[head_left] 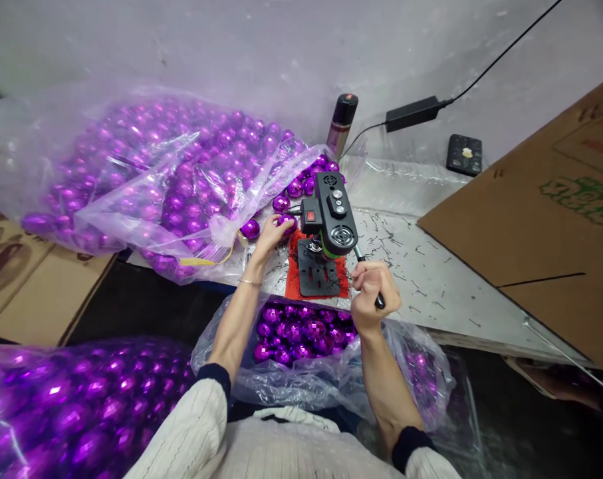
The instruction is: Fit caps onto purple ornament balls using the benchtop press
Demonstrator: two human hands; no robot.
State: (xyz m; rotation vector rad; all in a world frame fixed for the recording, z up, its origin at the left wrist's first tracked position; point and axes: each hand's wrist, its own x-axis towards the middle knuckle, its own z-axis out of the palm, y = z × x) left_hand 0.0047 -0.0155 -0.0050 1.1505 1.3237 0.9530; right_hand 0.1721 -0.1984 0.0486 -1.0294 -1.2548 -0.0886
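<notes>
My left hand [271, 233] has its fingers closed on a shiny purple mirrored ball [287, 224], just left of a small black bench drill press [335, 213]. The machine has a red switch on its side and a slotted black base plate [320, 283] over a red cloth [294, 269]. On its right side my right hand [375, 293] is wrapped round the black-gripped lever handle [379, 301]. Several loose purple balls [295, 188] lie behind the left hand. Below the machine, an open plastic-lined container of purple balls [304, 329] sits in front of my body.
A big clear bag of purple balls [181, 173] lies on the left, another [72, 406] at lower left. Behind the machine stand a spray can [342, 123] and a black power adapter [413, 114]. Dark shavings litter the white tabletop [431, 286]. A cardboard box [540, 226] juts in from the right.
</notes>
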